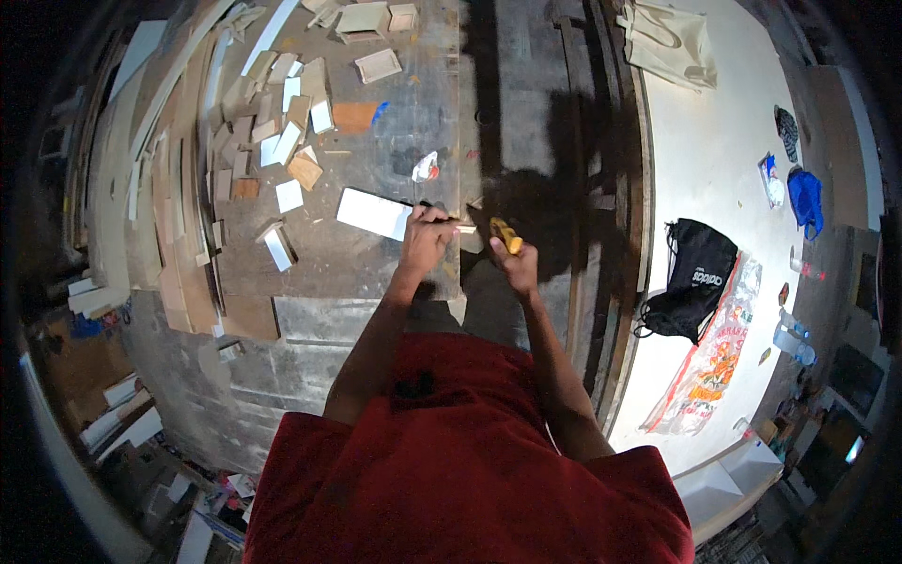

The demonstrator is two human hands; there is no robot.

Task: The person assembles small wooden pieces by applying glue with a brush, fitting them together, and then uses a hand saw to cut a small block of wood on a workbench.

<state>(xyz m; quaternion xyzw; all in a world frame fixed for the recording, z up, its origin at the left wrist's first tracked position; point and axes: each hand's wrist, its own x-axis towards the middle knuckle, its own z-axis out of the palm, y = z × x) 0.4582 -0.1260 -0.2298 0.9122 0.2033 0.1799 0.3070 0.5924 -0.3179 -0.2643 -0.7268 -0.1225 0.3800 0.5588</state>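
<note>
A long white-faced board (371, 213) lies on the work table, running under my left hand (427, 235). The fingers of that hand are closed over the board, pressing it down near its right end. My right hand (517, 268) is wrapped round the yellow handle of what looks like a handsaw (507, 235). Its dark blade is hard to tell from the shadow around it, close to the board's bare end (467, 227). Just beyond my left hand lies a small crumpled white and red packet (426, 167).
Many wood offcuts (287, 141) are heaped at the left, beside long strips (174, 197). Small wooden boxes (365, 21) stand at the far side. On the white surface to the right lie a tote bag (672, 47), a black drawstring bag (695, 277) and a plastic bag (709, 367).
</note>
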